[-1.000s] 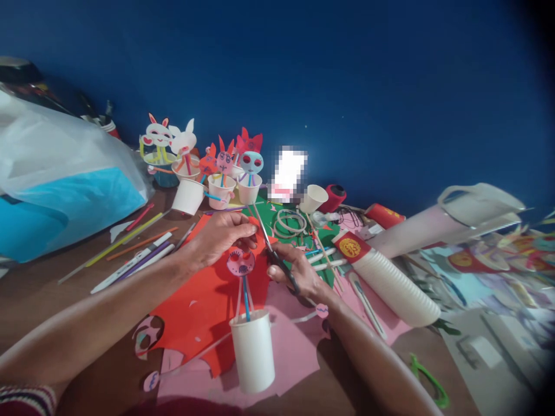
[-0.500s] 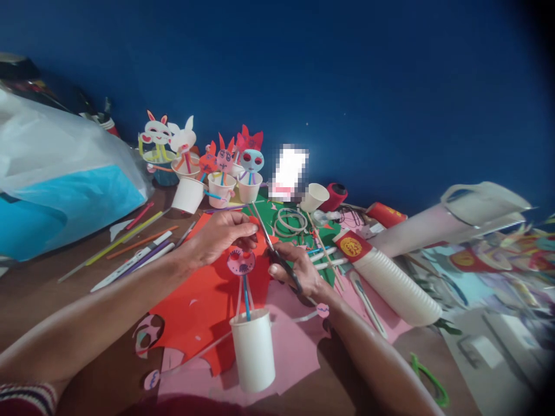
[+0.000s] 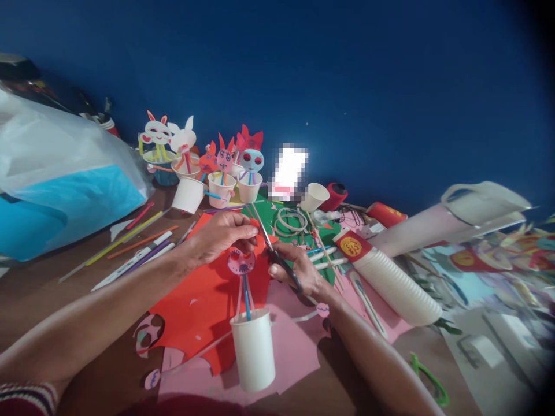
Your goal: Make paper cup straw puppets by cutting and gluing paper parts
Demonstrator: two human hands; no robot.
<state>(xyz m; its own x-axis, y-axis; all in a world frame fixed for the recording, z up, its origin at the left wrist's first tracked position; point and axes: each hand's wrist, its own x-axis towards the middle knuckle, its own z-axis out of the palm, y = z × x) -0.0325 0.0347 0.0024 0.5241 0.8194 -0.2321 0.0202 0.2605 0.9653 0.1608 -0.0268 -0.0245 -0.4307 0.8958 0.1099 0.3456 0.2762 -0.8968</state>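
My left hand (image 3: 229, 232) pinches a small piece of red paper (image 3: 255, 224) between thumb and fingers. In my right hand (image 3: 299, 267) is a pair of scissors (image 3: 265, 236), its blades pointing up and left beside the red piece. Whether the blades touch the paper I cannot tell. Just below my left hand, a round pink paper face (image 3: 241, 263) with drawn features stands on sticks in a white paper cup (image 3: 255, 352). Thin arms reach out from the cup, ending in small pink discs (image 3: 152, 379). Under it lie red paper (image 3: 191, 306) and pink paper (image 3: 299, 346).
Several paper-face figures in cups (image 3: 222, 188) stand along the blue wall. A stack of paper cups (image 3: 399, 286) lies at right, near a utility knife (image 3: 367, 303). Markers (image 3: 130, 263) lie at left beside a plastic bag (image 3: 73, 179). A blurred bright screen (image 3: 289, 172) is at the back.
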